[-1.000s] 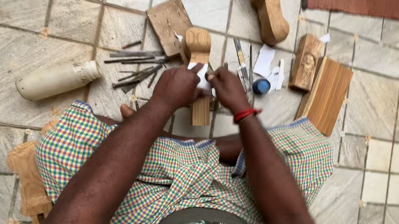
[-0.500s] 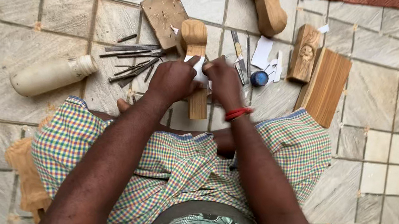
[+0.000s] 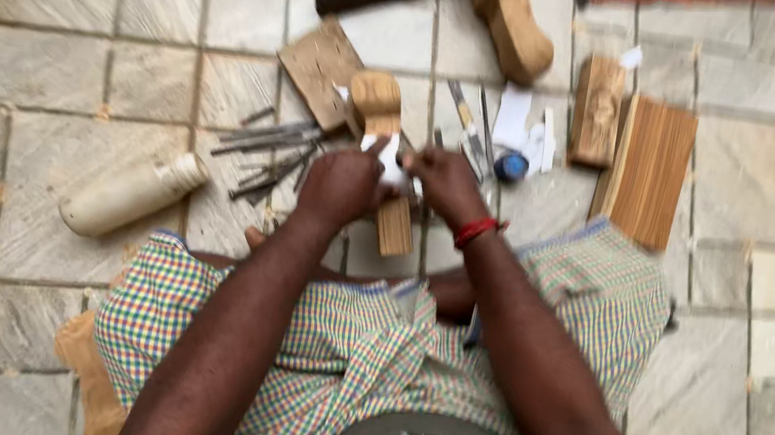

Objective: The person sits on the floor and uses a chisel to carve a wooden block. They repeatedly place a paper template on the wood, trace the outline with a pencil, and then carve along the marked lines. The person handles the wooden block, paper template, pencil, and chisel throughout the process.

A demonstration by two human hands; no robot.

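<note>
Far out to the left of my hands a pale cylindrical wooden piece [image 3: 133,194] lies on the stone-tiled floor [image 3: 11,94]. Nearer, just left of my left hand [image 3: 339,186], a bundle of thin metal chisels [image 3: 271,149] is spread out. Both hands meet over a long carved wooden piece with a rounded knob end [image 3: 378,105]; my left hand is curled shut and my right hand [image 3: 445,183] is closed too, both pinching a small white scrap [image 3: 393,163] against the wood. Just beyond my right hand sit white scraps and a small blue cap [image 3: 512,166]. Farther right lies a ribbed rectangular wooden block [image 3: 652,172].
</note>
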